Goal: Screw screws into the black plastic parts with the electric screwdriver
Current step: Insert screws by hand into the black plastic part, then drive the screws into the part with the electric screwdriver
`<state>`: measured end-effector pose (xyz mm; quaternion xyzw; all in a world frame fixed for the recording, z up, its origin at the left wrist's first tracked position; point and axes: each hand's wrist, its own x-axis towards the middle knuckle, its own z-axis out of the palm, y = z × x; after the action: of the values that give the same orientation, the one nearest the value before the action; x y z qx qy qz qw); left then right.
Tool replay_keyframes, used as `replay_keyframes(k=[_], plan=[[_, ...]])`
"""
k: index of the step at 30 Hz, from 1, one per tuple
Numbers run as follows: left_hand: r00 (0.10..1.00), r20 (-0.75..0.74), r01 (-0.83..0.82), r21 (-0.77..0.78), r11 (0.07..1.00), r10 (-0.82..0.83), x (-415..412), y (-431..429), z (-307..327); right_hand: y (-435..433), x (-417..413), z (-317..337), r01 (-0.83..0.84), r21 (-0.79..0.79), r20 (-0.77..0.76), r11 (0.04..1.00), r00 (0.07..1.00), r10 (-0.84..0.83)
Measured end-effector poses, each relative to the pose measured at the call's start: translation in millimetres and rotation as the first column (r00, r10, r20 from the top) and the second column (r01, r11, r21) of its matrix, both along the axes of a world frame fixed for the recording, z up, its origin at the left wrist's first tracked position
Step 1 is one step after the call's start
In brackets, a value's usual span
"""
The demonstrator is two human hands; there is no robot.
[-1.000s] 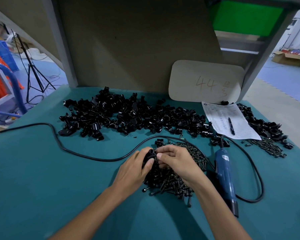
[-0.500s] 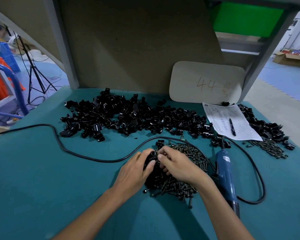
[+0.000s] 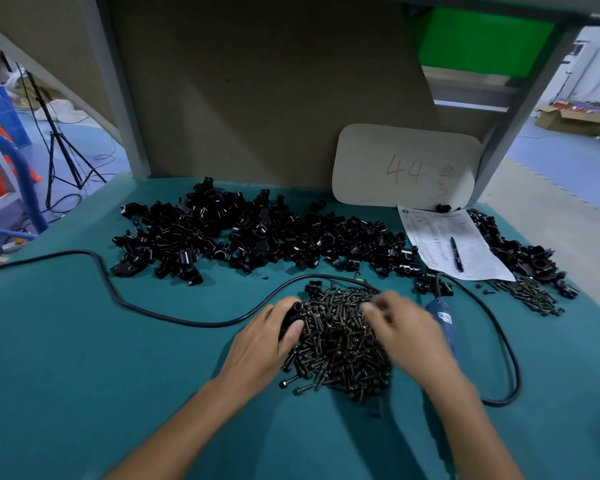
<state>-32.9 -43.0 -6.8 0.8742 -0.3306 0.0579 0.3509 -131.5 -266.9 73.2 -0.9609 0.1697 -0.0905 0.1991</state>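
Note:
My left hand (image 3: 265, 336) grips a small black plastic part (image 3: 294, 315) at the left edge of a heap of dark screws (image 3: 340, 337) on the green table. Blurred by motion, my right hand (image 3: 404, 329) is over the heap's right side; whether it holds a screw cannot be told. The blue electric screwdriver (image 3: 445, 325) lies on the table right behind my right hand, partly hidden by it. A long pile of black plastic parts (image 3: 257, 237) stretches across the table beyond the screws.
The screwdriver's black cable (image 3: 146, 308) loops from the left edge past the screws and round the right side. A paper sheet (image 3: 444, 244) with a pen, a white board (image 3: 404, 166), a second parts pile (image 3: 520, 252) and more screws (image 3: 530, 294) lie at the right.
My right hand has left the part held by my left hand and swung right across the screw heap toward the screwdriver. My left hand keeps the part in place.

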Motion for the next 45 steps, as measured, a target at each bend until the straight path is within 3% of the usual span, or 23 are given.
replay_keyframes(k=[2, 5, 7, 9, 12, 14, 19, 23, 29, 38, 45], plan=[[1.000, -0.003, -0.001, 0.003, 1.000, 0.001, 0, -1, 0, -27, -31, -7, 0.241, -0.082, 0.072, 0.967, 0.969, -0.236], [1.000, 0.002, 0.009, 0.026, 1.000, -0.009, 1, -3, 0, -50, -63, -20, 0.367, -0.077, -0.208, 0.927, 0.904, -0.375], [1.000, 0.005, 0.010, 0.033, 0.999, -0.010, 0, -3, -1, -58, -72, -29, 0.396, 0.028, -0.288, 0.918, 0.882, -0.372], [1.000, 0.008, 0.009, 0.038, 0.999, -0.009, -1, -2, -1, -68, -73, -32, 0.432, 0.238, -0.217, 0.870, 0.897, -0.386], [1.000, 0.017, 0.008, 0.048, 0.999, -0.009, -1, -3, 0, -75, -67, -31, 0.346, 0.694, -0.033, 0.632, 0.892, -0.452], [1.000, 0.024, 0.013, 0.060, 0.998, -0.015, 0, -3, 0, -72, -59, -24, 0.216, 0.878, 0.046, 0.428, 0.850, -0.524], [1.000, 0.011, 0.013, 0.059, 0.998, -0.013, -1, -3, 1, -53, -34, -14, -0.143, 0.987, 0.161, 0.074, 0.854, -0.494], [1.000, 0.008, 0.006, 0.073, 0.997, -0.006, -2, -3, 3, -36, -13, -17, -0.180, 0.981, 0.123, -0.074, 0.867, -0.482], [1.000, 0.000, 0.007, 0.070, 0.998, -0.007, -2, -1, 4, -30, -6, -33, -0.203, 0.968, 0.115, -0.145, 0.880, -0.462], [1.000, 0.000, 0.028, 0.080, 0.996, -0.028, -2, -3, 2, -32, -8, -35, -0.203, 0.971, 0.099, -0.125, 0.820, -0.564], [0.999, -0.016, 0.051, 0.071, 0.996, -0.050, -2, -1, 3, -32, -6, -39, -0.223, 0.959, 0.090, -0.173, 0.823, -0.561]])
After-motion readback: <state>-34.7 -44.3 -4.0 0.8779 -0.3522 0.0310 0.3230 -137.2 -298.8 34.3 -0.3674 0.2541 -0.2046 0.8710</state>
